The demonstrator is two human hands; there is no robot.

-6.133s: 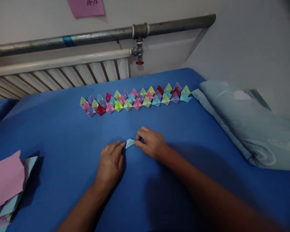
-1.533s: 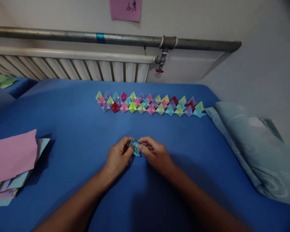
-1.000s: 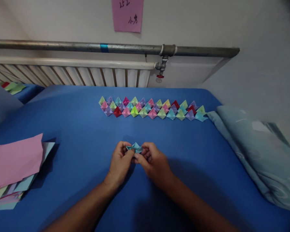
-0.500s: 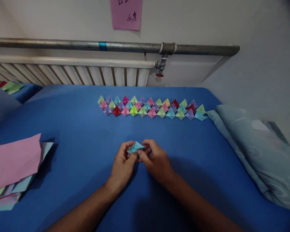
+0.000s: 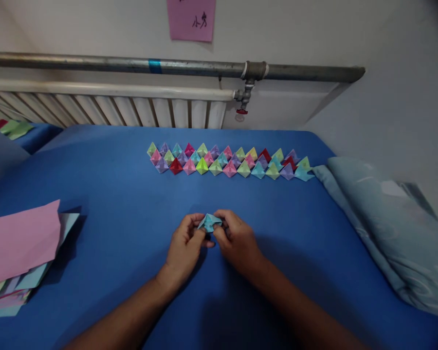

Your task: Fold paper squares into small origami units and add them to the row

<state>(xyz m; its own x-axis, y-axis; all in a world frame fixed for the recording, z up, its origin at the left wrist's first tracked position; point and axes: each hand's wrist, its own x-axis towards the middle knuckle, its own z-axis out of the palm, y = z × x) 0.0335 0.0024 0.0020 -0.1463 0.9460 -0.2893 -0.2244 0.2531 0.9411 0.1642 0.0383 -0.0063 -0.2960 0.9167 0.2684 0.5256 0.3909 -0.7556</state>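
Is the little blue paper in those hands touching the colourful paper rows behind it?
Apart: the head view shows a band of blue surface between the held blue paper and the colourful paper rows.

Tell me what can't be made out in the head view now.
Head view, blue folded paper: its lower edge, partly covered by the left hand and right hand.
Head view, pink note: its top, cut off by the upper edge.
Head view, paper stack: its left end, cut off by the left edge.

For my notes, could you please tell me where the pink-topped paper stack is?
In the head view, the paper stack lies at the picture's left edge, on the blue surface, left of the left hand.
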